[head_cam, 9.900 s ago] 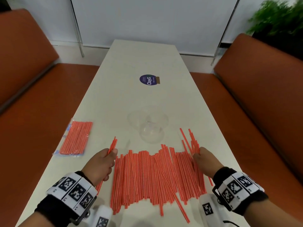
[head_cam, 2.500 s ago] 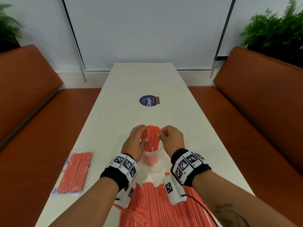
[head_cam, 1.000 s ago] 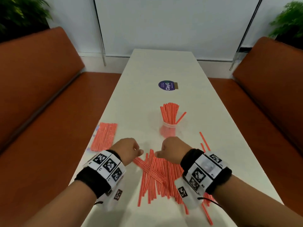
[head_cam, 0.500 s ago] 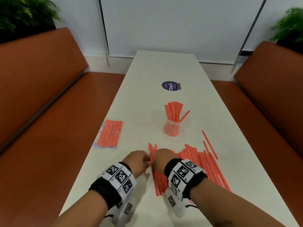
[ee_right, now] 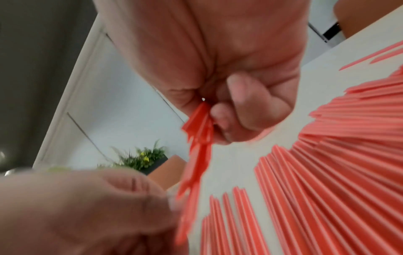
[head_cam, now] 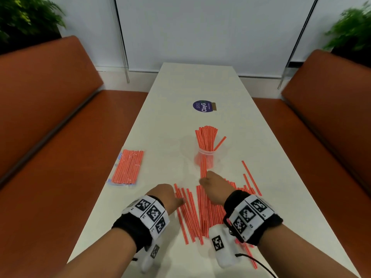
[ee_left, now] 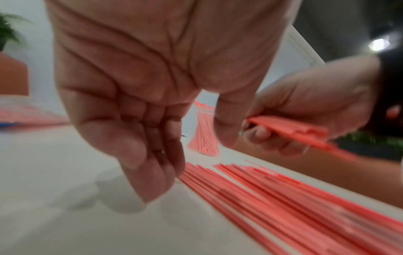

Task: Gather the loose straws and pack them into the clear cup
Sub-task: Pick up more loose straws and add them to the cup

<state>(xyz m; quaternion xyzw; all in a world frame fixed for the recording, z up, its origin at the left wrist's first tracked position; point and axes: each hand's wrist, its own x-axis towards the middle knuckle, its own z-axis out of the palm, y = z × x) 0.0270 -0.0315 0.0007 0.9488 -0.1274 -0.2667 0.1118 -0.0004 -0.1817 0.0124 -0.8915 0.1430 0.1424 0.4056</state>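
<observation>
Straws (head_cam: 202,211): I see one loose pile lying flat at the near end of the desk (head_cam: 160,121), too many and too overlapped to count, with two or three strays at its right fringe near the right desk edge. One clear cup (head_cam: 204,157) stands upright just beyond the pile, on the desk's midline, already holding one upright bunch of straws with a single straw leaning out to the right. My right hand (head_cam: 214,185) pinches a small bundle of straws (ee_right: 199,134) between thumb and curled fingers, raised above the pile; I cannot count them. My left hand (head_cam: 166,195) hangs over the pile's left margin, fingers (ee_left: 150,162) together and pointing down, holding nothing. One sealed packet of straws (head_cam: 128,167) lies at the left desk edge. One round sticker (head_cam: 202,106) sits beyond the cup; past it the desk surface is open.
</observation>
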